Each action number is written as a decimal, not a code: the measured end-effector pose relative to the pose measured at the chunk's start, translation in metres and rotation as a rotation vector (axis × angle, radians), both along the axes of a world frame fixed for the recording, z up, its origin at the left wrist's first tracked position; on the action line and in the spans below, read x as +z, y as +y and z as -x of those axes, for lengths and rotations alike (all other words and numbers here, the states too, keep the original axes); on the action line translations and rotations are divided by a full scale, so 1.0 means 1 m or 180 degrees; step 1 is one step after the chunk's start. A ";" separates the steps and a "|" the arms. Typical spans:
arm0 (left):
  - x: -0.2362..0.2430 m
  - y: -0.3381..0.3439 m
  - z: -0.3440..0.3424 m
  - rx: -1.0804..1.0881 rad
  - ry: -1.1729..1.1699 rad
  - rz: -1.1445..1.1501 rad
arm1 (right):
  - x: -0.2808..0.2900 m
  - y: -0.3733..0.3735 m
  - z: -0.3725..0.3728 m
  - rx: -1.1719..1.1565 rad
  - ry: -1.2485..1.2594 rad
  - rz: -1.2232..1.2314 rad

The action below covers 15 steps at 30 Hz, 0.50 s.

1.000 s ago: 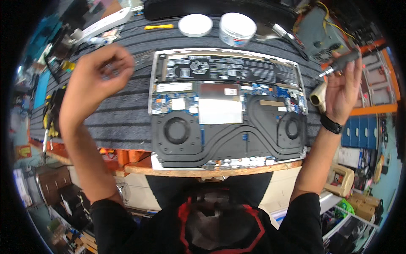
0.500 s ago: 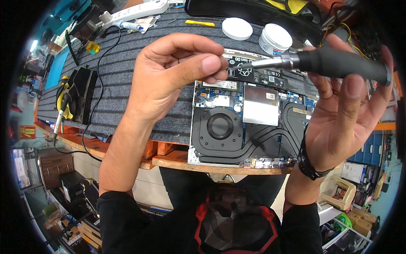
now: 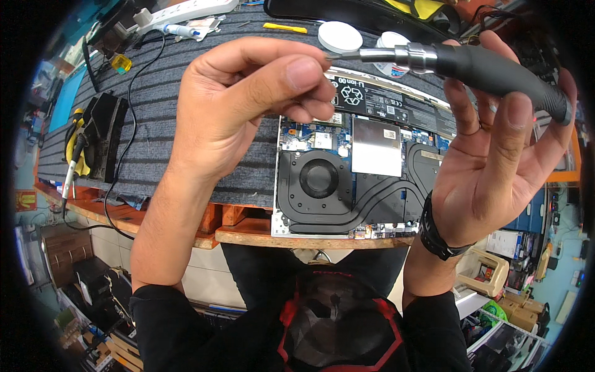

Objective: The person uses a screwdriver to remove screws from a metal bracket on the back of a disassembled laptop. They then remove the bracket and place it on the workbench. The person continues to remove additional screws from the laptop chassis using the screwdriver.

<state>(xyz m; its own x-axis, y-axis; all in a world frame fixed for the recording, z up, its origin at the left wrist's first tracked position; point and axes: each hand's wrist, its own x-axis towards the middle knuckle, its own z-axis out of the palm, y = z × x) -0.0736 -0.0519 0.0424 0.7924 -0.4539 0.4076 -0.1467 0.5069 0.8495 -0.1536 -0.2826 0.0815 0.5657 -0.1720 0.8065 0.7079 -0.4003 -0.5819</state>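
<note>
My right hand (image 3: 489, 167) holds a screwdriver (image 3: 496, 71) with a thick black handle and a silver collar, raised above the bench. Its fingers curl loosely round the handle, and the shaft points left. My left hand (image 3: 248, 99) is closed in a pinch right at the screwdriver's tip. Whatever lies between thumb and forefinger is too small to make out. Below both hands is an opened laptop (image 3: 377, 149), its bottom cover off. It shows a black fan (image 3: 320, 178), a silver plate, dark heat pipes and a black battery (image 3: 378, 102) along the far side.
On the striped grey mat (image 3: 180, 136) lie a yellow pry tool (image 3: 285, 28), a round white lid (image 3: 339, 37) and a white tub (image 3: 394, 41). At left are a black holder (image 3: 105, 133) with yellow-handled tools and a black cable. A white power strip (image 3: 192, 7) runs behind.
The screwdriver has risen, and its tip now meets my left fingertips. My left hand has shifted slightly left and up. The whole view has drifted a little.
</note>
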 end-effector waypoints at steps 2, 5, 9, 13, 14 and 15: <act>-0.003 -0.001 -0.002 0.0026 -0.0005 -0.0017 | 0.000 -0.001 0.002 -0.0036 0.0010 0.0089; -0.003 -0.001 -0.002 0.0070 0.0085 -0.0056 | 0.000 0.000 0.003 -0.0056 0.0025 0.0129; -0.004 -0.002 -0.002 0.0039 0.0076 -0.0069 | 0.001 0.005 0.005 -0.0133 0.0056 0.0133; -0.005 -0.001 -0.002 -0.0104 0.0167 -0.0073 | 0.000 0.004 0.001 0.0027 -0.0097 0.0197; -0.004 0.000 -0.003 -0.0207 0.0273 -0.0066 | 0.000 0.004 -0.001 0.0168 -0.0164 0.0195; -0.005 0.001 -0.003 -0.0311 0.0381 -0.0057 | 0.001 0.004 -0.003 0.0397 -0.0250 0.0158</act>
<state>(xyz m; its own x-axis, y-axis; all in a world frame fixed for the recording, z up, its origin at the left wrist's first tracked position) -0.0705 -0.0511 0.0377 0.7864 -0.5376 0.3042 0.0054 0.4985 0.8669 -0.1507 -0.2784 0.0821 0.5151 -0.0630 0.8548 0.7965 -0.3333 -0.5045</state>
